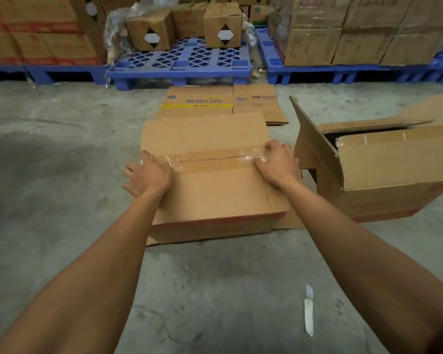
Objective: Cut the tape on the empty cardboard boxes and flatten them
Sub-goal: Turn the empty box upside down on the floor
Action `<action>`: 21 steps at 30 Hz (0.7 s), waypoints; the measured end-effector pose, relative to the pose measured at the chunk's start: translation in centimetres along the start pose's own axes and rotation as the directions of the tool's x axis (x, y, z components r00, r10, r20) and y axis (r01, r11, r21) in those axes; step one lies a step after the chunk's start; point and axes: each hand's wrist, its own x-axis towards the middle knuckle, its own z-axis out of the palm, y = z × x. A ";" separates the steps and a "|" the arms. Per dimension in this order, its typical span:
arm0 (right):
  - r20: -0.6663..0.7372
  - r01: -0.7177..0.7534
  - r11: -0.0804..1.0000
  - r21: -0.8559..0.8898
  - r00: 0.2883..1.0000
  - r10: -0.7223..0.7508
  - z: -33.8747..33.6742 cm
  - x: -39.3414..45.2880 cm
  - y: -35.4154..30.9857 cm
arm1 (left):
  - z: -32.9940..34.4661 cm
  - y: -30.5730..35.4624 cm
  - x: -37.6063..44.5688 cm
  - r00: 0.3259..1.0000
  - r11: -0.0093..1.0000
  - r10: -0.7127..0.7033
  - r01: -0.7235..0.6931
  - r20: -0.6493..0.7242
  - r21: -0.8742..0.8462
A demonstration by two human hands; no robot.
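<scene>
A brown cardboard box (210, 190) lies on the concrete floor in front of me, its top flaps joined by clear tape (210, 157) along the middle seam. My left hand (149, 175) grips the box's left edge at the end of the tape. My right hand (276, 162) presses on the right end of the tape, fingers curled over the crumpled film. A white knife (308, 310) lies loose on the floor near my right forearm. Flattened printed boxes (220, 102) lie just behind the box.
A second box (384, 175) with open flaps stands at the right, close to my right hand. Blue pallets (179, 67) loaded with stacked cartons line the back. Bare concrete floor extends to the left and in front.
</scene>
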 end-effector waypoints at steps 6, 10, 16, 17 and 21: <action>0.010 0.020 1.000 -0.017 1.000 -0.020 3.0 -0.8 3.6 | 3.9 -1.9 0.6 0.993 0.996 0.037 -0.046 0.113 0.078; 0.035 -0.017 1.000 0.002 0.999 0.017 3.2 1.0 4.1 | 4.1 -0.5 3.8 0.980 0.989 -0.009 -0.021 0.198 0.148; 0.109 -0.137 0.990 0.042 0.985 0.132 2.1 4.2 6.8 | 6.3 1.9 5.3 0.937 0.962 -0.138 0.049 0.320 0.270; 0.118 -0.140 0.985 0.105 0.985 0.127 2.7 3.9 7.2 | 7.3 2.4 3.9 0.950 0.953 -0.103 0.011 0.293 0.302; 0.024 -0.102 0.940 0.325 0.995 0.099 6.1 1.3 8.8 | 12.5 5.3 -2.1 0.864 0.837 0.392 -0.478 0.317 0.268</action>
